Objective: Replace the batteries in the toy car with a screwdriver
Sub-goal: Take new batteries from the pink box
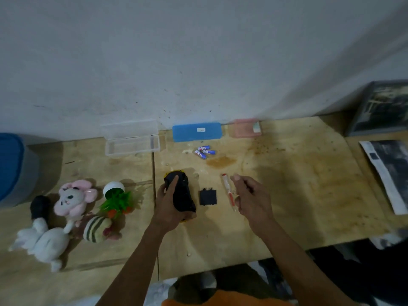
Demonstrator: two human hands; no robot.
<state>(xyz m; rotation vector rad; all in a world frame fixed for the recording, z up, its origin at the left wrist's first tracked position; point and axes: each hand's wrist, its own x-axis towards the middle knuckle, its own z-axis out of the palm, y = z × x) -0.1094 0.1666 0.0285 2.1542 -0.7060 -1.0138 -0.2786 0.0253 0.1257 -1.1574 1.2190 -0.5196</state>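
The toy car (183, 196) lies upside down on the wooden table, its black underside up and yellow body showing at the far end. My left hand (169, 206) grips it from the left side. A black battery cover (207, 197) lies flat just right of the car. A screwdriver (228, 191) with a clear and red handle rests on the table right of the cover. My right hand (251, 199) hovers beside the screwdriver, fingers loosely curled and apart, holding nothing that I can see. Three blue batteries (204, 151) lie farther back.
A clear open plastic box (132, 145), a blue case (196, 131) and a pink case (245, 128) stand along the wall. Plush toys (66, 208) and a tipped plastic plant (116, 196) lie at the left. Printed sheets (388, 171) sit at the right edge.
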